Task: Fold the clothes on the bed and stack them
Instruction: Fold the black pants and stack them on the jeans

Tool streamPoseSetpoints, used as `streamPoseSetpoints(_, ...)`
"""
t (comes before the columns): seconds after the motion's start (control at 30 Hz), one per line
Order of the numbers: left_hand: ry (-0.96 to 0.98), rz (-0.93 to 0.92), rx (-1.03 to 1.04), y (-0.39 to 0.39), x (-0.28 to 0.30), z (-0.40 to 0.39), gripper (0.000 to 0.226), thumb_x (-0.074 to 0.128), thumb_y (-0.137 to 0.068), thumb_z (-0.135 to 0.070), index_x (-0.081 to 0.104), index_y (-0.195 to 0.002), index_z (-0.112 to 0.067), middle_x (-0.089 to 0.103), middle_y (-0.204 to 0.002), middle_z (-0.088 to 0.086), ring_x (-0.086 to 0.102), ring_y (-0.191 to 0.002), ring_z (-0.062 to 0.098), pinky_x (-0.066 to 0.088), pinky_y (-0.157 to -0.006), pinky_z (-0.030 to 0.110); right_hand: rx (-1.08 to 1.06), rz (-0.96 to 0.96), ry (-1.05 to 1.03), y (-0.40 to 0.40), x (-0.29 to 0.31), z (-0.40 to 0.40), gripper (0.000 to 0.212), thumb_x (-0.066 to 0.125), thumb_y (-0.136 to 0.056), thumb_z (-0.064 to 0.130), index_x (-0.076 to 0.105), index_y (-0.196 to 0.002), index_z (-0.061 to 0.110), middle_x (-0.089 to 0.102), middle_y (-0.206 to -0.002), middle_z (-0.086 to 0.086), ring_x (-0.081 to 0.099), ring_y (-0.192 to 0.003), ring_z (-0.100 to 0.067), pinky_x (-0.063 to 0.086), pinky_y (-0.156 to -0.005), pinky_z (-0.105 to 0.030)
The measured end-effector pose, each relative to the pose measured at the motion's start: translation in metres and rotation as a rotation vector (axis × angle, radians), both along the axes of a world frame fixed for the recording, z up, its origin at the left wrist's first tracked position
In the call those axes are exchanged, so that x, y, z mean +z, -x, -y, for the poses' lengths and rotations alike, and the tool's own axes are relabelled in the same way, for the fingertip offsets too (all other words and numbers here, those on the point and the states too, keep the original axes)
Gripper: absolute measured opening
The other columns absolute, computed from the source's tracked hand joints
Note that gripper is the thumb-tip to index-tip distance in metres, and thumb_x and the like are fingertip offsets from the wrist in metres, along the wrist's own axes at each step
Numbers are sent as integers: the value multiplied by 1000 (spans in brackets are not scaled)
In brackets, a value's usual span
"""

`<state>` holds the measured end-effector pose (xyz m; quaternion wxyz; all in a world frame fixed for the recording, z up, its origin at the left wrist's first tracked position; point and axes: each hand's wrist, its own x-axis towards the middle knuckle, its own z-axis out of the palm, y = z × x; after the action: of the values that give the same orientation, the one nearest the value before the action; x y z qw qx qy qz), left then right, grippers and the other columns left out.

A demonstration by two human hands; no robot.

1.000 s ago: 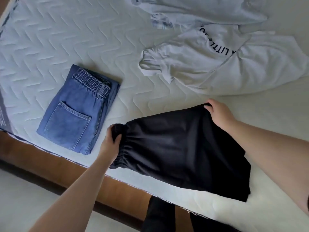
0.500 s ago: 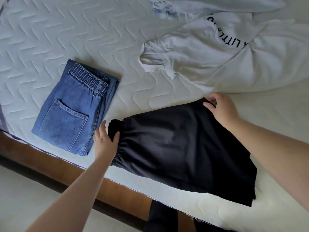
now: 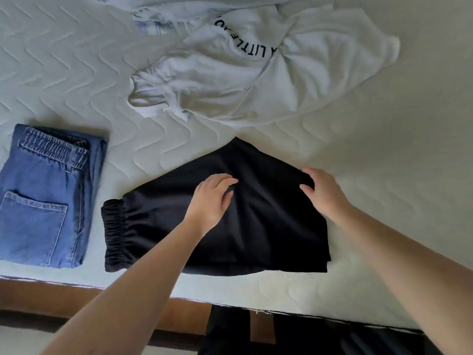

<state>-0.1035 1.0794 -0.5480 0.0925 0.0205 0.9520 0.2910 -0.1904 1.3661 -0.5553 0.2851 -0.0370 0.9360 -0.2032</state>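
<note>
Two hands work on the black shorts [image 3: 230,216], which lie flat near the front edge of the mattress [image 3: 384,175], just beside the folded jeans [image 3: 43,198]. In the head view, the left hand [image 3: 211,201] rests palm down on the middle of the shorts with its fingers spread and nearly straight, pressing the cloth. The right hand [image 3: 323,193] sits at the shorts' right edge with its fingers curled over the hem; it appears to grip the cloth there. The white T-shirt [image 3: 245,73] lies crumpled farther back, unfolded.

The risk from here looks like a crooked fold: if the right hand pulls the hem over while the left palm slips, the thin fabric could bunch, or slide toward the bed's edge.

Half a second ago the left hand was at the waistband; it has moved to the centre, and the right hand has shifted down the side.
</note>
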Motion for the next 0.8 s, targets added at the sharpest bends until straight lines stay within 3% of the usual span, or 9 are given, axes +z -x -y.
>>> streamPoseSetpoints(0.1,17,-11,-106,27,-5,-38,30,52,-99,-17,61,-128,-16,58,-132,0,50,-126,20,40,-106,41,-77,29,14,-5,-6,-16,45,55,-97,26,46,-140,17,54,-130,-9,52,-117,-29,42,-99,-42)
streamPoseSetpoints(0.23,74,-20,-46,68,-10,-65,34,47,-101,-20,55,-134,-17,53,-139,2,44,-132,20,31,-110,37,-191,38,81,6,-12,-17,37,57,-96,34,58,-127,14,63,-111,-6,59,-102,-25,45,-85,-33)
streamPoseSetpoints(0.43,365,148,63,121,-17,-54,46,54,-98,-29,42,-142,-22,44,-144,4,40,-132,27,25,-113,43,-310,-21,186,26,-15,-14,24,60,-95,28,62,-112,11,59,-91,5,53,-84,-14,35,-72,-22)
streamPoseSetpoints(0.6,408,326,-38,160,-15,-31,36,62,-92,-38,55,-124,-25,54,-121,4,48,-117,30,35,-98,45,-304,-104,251,46,-7,-26,19,63,-93,24,64,-109,13,68,-96,2,62,-89,-16,45,-77,-25)
streamPoseSetpoints(0.7,323,442,-152,173,-15,-19,23,66,-89,-37,63,-109,-27,55,-112,-1,47,-113,26,36,-95,41,-271,-147,285,61,-6,-28,13,63,-93,17,66,-105,14,68,-95,4,63,-87,-13,45,-77,-21)
streamPoseSetpoints(0.8,219,424,-165,176,-17,-14,10,68,-88,-33,63,-93,-26,53,-102,-5,48,-107,22,39,-95,39,-268,-157,316,74,-6,-26,10,63,-91,12,66,-100,16,67,-92,5,61,-81,-10,44,-74,-18)
